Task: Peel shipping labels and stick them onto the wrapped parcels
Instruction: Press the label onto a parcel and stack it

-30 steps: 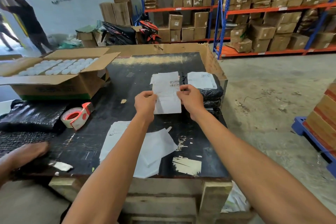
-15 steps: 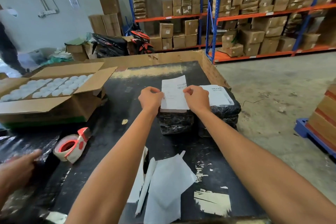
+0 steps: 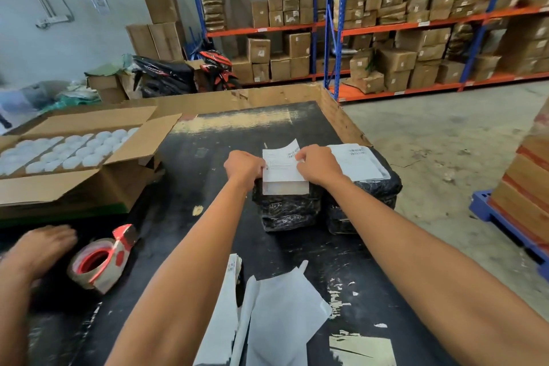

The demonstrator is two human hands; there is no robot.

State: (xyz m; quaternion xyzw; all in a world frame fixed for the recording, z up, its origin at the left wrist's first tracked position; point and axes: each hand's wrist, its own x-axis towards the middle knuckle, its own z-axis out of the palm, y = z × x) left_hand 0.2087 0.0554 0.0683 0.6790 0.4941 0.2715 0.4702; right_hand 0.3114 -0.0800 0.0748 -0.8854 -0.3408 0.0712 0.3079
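White shipping label (image 3: pixel 282 168) lying on top of a black-wrapped parcel (image 3: pixel 286 211) near the middle of a black worktable (image 3: pixel 196 175). Left hand (image 3: pixel 244 165) at the label's left edge, fingers curled and pinching that edge. Right hand (image 3: pixel 319 165) at the label's upper right corner, fingertips pinching the paper, which curls upward at that corner. The label's near part lies flat on the parcel top.

Second black-wrapped parcel (image 3: pixel 365 205) touching the first on its right, bearing its own white label (image 3: pixel 356 162) on its upper face. Both parcels stand close to the table's right edge.

Loose white backing sheets (image 3: pixel 282 312) lie on the near part of the table, between the two forearms. Tape dispenser (image 3: pixel 102 261) with a red core rests on the table at the left. Another person's hand (image 3: pixel 41 249) lies flat just beside the dispenser, at the left border of the view. Open cardboard box (image 3: pixel 89 181) holding rows of white round lids occupies the table's far left. Orange-and-blue shelving (image 3: pixel 341 27) stacked with cartons stands behind, a motorbike (image 3: pixel 190 71) parked beside it.
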